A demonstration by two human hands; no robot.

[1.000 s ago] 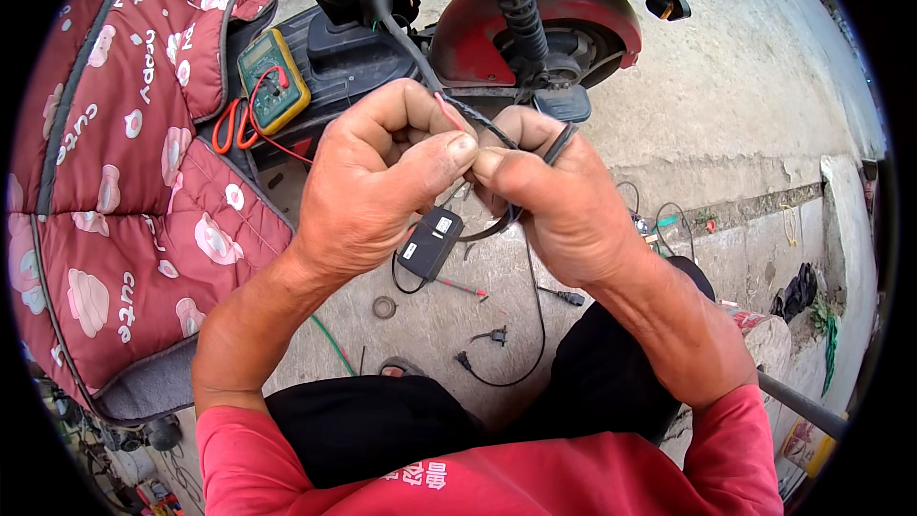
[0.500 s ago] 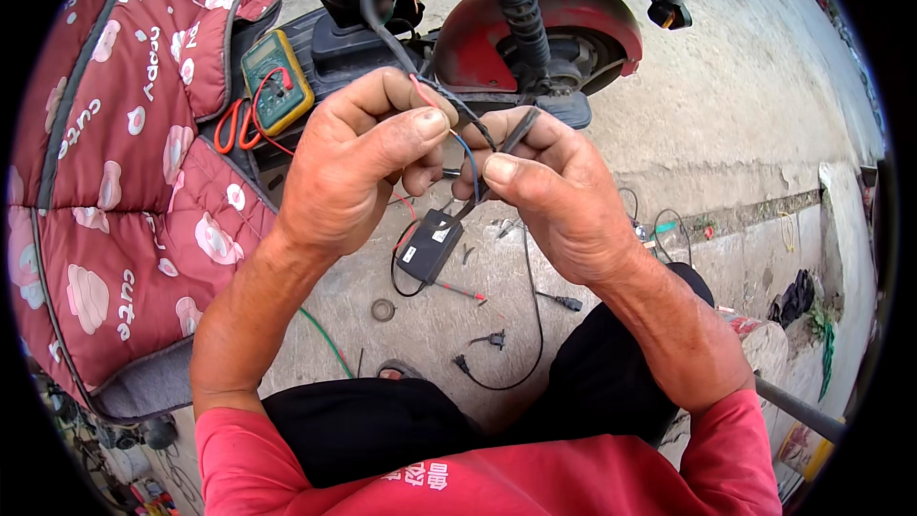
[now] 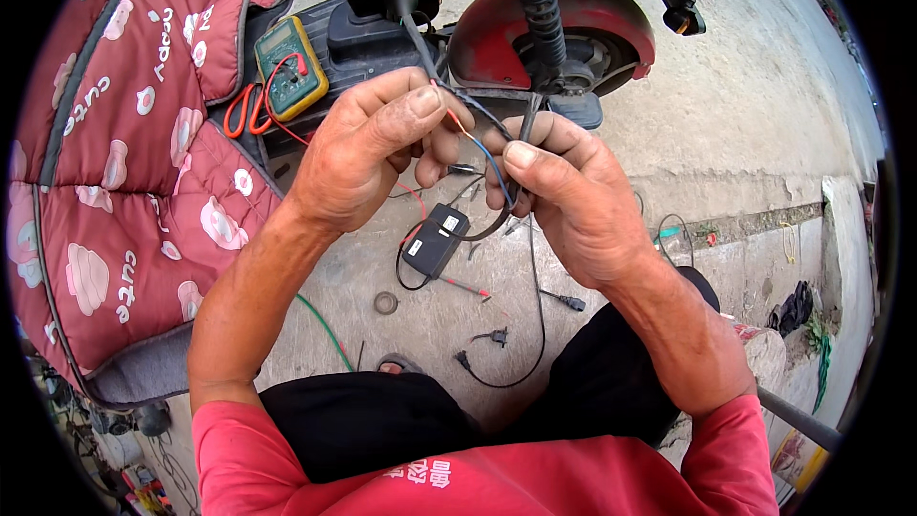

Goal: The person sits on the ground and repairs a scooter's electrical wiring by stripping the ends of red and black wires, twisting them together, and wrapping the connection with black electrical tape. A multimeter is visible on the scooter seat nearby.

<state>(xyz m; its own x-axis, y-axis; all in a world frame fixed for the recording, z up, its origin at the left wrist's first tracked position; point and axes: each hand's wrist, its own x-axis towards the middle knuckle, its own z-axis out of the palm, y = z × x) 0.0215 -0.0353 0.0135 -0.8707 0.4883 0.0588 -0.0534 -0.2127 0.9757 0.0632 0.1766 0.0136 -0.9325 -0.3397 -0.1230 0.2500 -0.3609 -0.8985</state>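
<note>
My left hand (image 3: 358, 158) is closed, its thumb and forefinger pinched around a thin red wire (image 3: 453, 118). That wire meets the end of a blue wire (image 3: 498, 170) just below the fingertips; whether the two are twisted together or only touching I cannot tell. My right hand (image 3: 587, 196) is closed too, gripping a black cable (image 3: 409, 19) between thumb and fingers. This cable hangs down from the scooter (image 3: 554, 29), and the blue wire runs into the same grip. A second black cable end (image 3: 531, 113) sticks up past the right thumb.
On the scooter's footboard lies a green-and-yellow multimeter (image 3: 291, 67) with red leads. A padded red cover (image 3: 143, 220) drapes at the left. Below my hands, a black power adapter (image 3: 436, 247), a tape roll (image 3: 385, 303) and a plug cord (image 3: 542, 325) rest on the concrete.
The scooter and multimeter appear slightly farther right and lower in the picture. More of the red wire shows below my left fingertips, against the blue wire. Both hands keep their grip.
</note>
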